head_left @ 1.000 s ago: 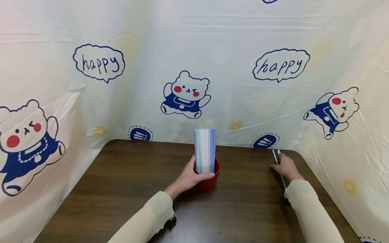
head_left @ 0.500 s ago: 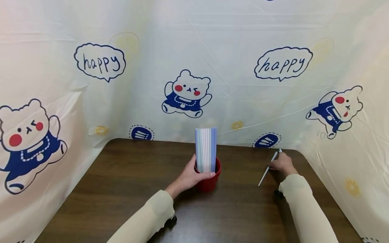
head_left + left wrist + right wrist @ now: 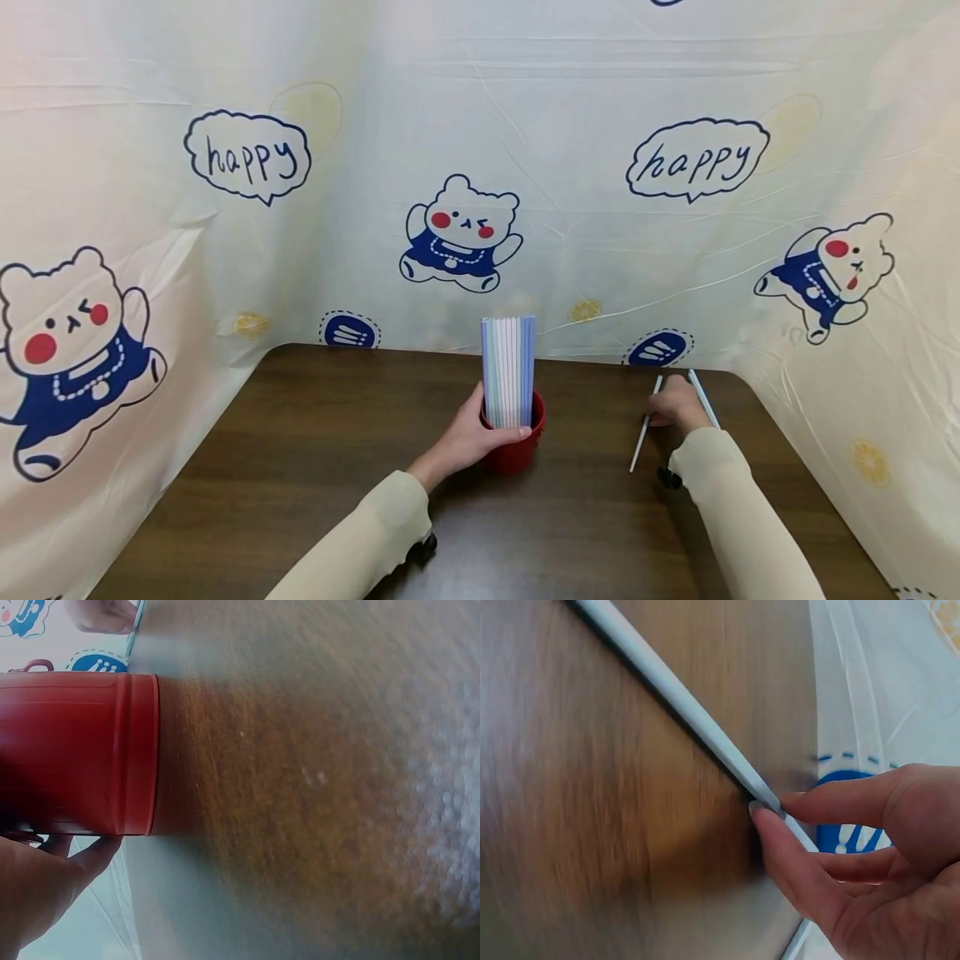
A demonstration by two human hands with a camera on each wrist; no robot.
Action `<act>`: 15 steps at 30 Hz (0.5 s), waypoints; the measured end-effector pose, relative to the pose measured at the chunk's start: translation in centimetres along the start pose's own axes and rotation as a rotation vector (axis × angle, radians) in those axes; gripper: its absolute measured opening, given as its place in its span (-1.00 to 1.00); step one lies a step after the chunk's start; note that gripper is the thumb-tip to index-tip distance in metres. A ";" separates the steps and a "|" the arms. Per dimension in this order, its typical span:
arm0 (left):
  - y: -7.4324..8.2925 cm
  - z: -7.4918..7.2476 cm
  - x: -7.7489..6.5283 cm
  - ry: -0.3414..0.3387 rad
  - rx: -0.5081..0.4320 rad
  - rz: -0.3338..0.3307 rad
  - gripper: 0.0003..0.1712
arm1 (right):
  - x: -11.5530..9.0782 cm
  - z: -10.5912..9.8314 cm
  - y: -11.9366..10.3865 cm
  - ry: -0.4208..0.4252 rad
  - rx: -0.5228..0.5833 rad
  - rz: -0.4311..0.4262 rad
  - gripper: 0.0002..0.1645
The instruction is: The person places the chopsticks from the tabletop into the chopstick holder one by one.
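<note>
In the head view a small red bucket [image 3: 512,457] stands mid-table with a tight bundle of slim white, pale green and blue strips [image 3: 510,371] upright in it. My left hand [image 3: 467,437] grips the bucket from the left, thumb across the front at the rim. The left wrist view shows the bucket's red side [image 3: 75,750] and its base on the table, with curled fingers behind. Further right, my right hand [image 3: 677,403] pinches a slim pale-blue stick [image 3: 697,720] between thumb and forefinger, low over the wood. A second pale stick [image 3: 703,398] lies just right of that hand.
The brown wooden table [image 3: 300,467] has a rounded far edge. A pale cloth printed with bears and "happy" bubbles [image 3: 697,160] hangs behind it and at both sides, close to the right hand and the sticks.
The right hand has moved left with one stick, swinging it away from the other stick, which stays near the back right. The left hand keeps its grip on the bucket.
</note>
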State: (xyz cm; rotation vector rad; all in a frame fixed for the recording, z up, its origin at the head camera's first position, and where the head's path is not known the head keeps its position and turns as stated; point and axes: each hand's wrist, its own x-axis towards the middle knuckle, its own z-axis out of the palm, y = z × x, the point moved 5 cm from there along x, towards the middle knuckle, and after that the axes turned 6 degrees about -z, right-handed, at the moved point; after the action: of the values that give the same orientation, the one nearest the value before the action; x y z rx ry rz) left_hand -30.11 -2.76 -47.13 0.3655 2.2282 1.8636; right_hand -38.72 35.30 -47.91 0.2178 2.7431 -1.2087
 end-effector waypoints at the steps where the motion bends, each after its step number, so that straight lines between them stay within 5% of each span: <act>1: 0.0 0.0 0.0 0.000 0.000 0.002 0.03 | 0.0 0.3 -0.2 -0.002 0.011 0.006 -0.88; 8: 0.0 0.0 -0.1 -0.001 -0.005 0.008 0.02 | -0.7 2.4 -1.9 -0.022 0.142 0.020 -0.88; 15: -0.1 -0.1 -0.1 -0.009 -0.007 0.009 0.03 | -0.9 4.3 -3.4 -0.108 0.358 -0.066 -0.82</act>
State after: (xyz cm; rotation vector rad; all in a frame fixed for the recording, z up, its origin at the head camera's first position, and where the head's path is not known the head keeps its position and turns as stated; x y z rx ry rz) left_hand -30.06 -2.87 -47.25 0.3823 2.2178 1.8699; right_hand -38.16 29.75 -48.22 0.0939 2.4437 -1.6724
